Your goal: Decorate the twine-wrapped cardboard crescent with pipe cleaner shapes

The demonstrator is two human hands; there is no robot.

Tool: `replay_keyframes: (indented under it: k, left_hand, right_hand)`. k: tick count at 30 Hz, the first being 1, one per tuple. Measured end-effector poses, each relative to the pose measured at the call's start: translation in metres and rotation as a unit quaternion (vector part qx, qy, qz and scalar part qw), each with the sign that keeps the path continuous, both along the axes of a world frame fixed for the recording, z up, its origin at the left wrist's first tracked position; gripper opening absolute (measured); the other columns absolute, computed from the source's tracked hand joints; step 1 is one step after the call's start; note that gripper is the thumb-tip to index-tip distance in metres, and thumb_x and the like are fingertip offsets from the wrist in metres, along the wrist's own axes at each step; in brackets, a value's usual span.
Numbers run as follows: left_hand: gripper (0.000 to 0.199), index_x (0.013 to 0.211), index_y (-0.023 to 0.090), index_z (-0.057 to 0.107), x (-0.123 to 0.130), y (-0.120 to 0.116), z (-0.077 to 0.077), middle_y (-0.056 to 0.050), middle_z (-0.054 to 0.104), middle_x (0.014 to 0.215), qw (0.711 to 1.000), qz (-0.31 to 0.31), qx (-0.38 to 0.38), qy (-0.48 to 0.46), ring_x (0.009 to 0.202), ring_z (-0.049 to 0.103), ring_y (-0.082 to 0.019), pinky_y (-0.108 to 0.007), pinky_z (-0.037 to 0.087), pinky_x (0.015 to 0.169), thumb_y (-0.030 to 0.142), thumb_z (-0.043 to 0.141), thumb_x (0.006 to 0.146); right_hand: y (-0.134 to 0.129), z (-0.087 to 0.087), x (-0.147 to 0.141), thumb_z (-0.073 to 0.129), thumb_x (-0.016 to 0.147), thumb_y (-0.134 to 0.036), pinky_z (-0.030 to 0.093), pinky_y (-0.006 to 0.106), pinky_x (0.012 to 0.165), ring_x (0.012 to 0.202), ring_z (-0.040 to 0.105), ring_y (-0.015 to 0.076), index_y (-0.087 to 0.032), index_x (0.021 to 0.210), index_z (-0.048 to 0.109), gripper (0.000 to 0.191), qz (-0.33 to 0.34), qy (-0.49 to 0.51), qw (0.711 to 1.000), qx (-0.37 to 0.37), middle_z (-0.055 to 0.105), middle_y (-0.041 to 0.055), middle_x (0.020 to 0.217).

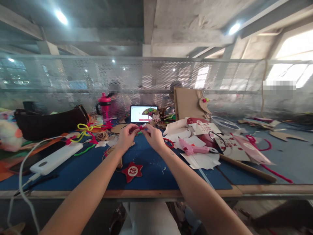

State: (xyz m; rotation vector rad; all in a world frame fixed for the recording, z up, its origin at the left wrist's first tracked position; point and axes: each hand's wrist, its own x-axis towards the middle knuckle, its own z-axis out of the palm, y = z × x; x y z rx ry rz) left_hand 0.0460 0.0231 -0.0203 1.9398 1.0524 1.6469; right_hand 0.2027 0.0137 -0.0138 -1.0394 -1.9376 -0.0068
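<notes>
Both hands pinch a small pink pipe cleaner (141, 127) above the middle of a blue-topped bench (156, 173).

Along the bench's left edge lies a white power bank (56, 159), then a yellow-and-pink pipe-cleaner bow (84, 130); the left hand (126, 136) and right hand (154, 137) close their fingertips on the pipe cleaner, a red felt star (132, 171) below them, a pink glue gun (190, 147) rightward.

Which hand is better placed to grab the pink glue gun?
Right, probably: the right hand is nearer the pink plastic glue gun, lying to that side; the left hand is farther.
</notes>
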Motion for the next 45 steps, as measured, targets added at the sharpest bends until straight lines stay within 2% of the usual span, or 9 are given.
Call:
replay_keyframes:
  k: [8, 12, 20, 24, 28, 34, 39, 43, 45]
  left_hand:
    - [0.019, 0.079, 0.016, 0.062, 0.001, -0.001, 0.002, -0.001, 0.06, 0.066, 1.0, -0.022, -0.015, -0.009, 0.062, 0.053, -0.013, -0.024, 0.041, 0.06, 0.035, 0.062, 0.075]
    - [0.02, 0.079, 0.016, 0.062, 0.002, -0.003, 0.003, 0.0, 0.059, 0.065, 0.999, -0.027, -0.021, -0.01, 0.061, 0.052, -0.013, -0.024, 0.04, 0.059, 0.035, 0.062, 0.075]
    - [0.023, 0.075, 0.015, 0.062, 0.003, -0.007, 0.006, 0.002, 0.055, 0.061, 0.992, -0.077, -0.073, -0.072, 0.055, 0.047, -0.01, -0.022, 0.035, 0.053, 0.037, 0.068, 0.07]
    - [0.024, 0.076, 0.015, 0.063, 0.0, -0.006, 0.007, 0.001, 0.056, 0.064, 0.987, -0.104, -0.1, -0.068, 0.056, 0.047, -0.01, -0.022, 0.035, 0.053, 0.038, 0.069, 0.069]
    - [0.024, 0.077, 0.015, 0.063, -0.002, -0.007, 0.008, 0.002, 0.054, 0.063, 0.984, -0.122, -0.117, -0.063, 0.055, 0.045, -0.009, -0.022, 0.034, 0.052, 0.038, 0.068, 0.07]
    - [0.022, 0.075, 0.016, 0.061, -0.002, -0.007, 0.008, 0.002, 0.053, 0.062, 0.984, -0.137, -0.103, -0.051, 0.055, 0.045, -0.009, -0.021, 0.034, 0.052, 0.036, 0.068, 0.071]
    - [0.025, 0.077, 0.015, 0.062, -0.002, -0.009, 0.01, 0.0, 0.057, 0.064, 0.979, -0.167, -0.113, -0.037, 0.055, 0.047, -0.009, -0.022, 0.035, 0.052, 0.039, 0.068, 0.071]
    - [0.026, 0.079, 0.015, 0.063, 0.001, -0.012, 0.01, 0.001, 0.055, 0.065, 0.975, -0.183, -0.117, -0.041, 0.055, 0.046, -0.009, -0.021, 0.035, 0.052, 0.039, 0.069, 0.071]
    - [0.025, 0.079, 0.015, 0.062, 0.003, -0.013, 0.01, 0.002, 0.052, 0.062, 0.973, -0.189, -0.123, -0.046, 0.054, 0.043, -0.008, -0.021, 0.032, 0.05, 0.038, 0.069, 0.071]
  right_hand:
    - [0.0, 0.002, 0.003, 0.048, 0.086, -0.036, 0.033, 0.022, 0.056, 0.053, 0.053, 0.0148, -0.02, 0.098, 0.064, 0.025, 0.01, 0.003, 1.0, -0.017, 0.061, -0.0001, 0.058]
    - [0.0, 0.001, 0.004, 0.047, 0.086, -0.037, 0.035, 0.022, 0.059, 0.06, 0.057, 0.0163, -0.021, 0.1, 0.065, 0.027, 0.017, 0.0, 1.0, -0.012, 0.064, 0.0022, 0.066]
    - [0.004, -0.001, 0.007, 0.046, 0.086, -0.037, 0.035, 0.022, 0.06, 0.058, 0.051, 0.0131, -0.019, 0.093, 0.066, 0.027, 0.081, 0.026, 0.996, -0.03, 0.064, 0.003, 0.073]
    - [0.006, 0.0, 0.009, 0.046, 0.086, -0.037, 0.033, 0.022, 0.056, 0.055, 0.045, 0.0113, -0.017, 0.09, 0.066, 0.028, 0.117, 0.032, 0.991, -0.05, 0.056, 0.0008, 0.063]
    - [0.01, -0.003, 0.01, 0.052, 0.082, -0.043, 0.03, 0.021, 0.051, 0.05, 0.038, 0.0089, -0.016, 0.088, 0.064, 0.031, 0.163, 0.071, 0.978, -0.106, 0.048, -0.0025, 0.057]
    - [0.005, 0.002, 0.009, 0.054, 0.079, -0.042, 0.03, 0.02, 0.05, 0.052, 0.039, 0.0081, -0.014, 0.083, 0.061, 0.028, 0.274, 0.151, 0.931, -0.188, 0.048, -0.0022, 0.061]
    - [0.001, 0.007, 0.013, 0.057, 0.076, -0.038, 0.022, 0.021, 0.046, 0.047, 0.032, 0.0064, -0.016, 0.065, 0.054, 0.025, 0.302, 0.176, 0.899, -0.263, 0.039, -0.0052, 0.051]
    - [0.007, 0.002, 0.014, 0.055, 0.072, -0.032, 0.013, 0.022, 0.041, 0.04, 0.018, 0.005, -0.019, 0.057, 0.039, 0.026, 0.347, 0.273, 0.809, -0.388, 0.027, -0.0087, 0.045]
    - [0.008, 0.001, 0.014, 0.052, 0.072, -0.032, 0.011, 0.023, 0.04, 0.039, 0.013, 0.0055, -0.02, 0.054, 0.033, 0.028, 0.365, 0.284, 0.769, -0.442, 0.02, -0.0097, 0.042]
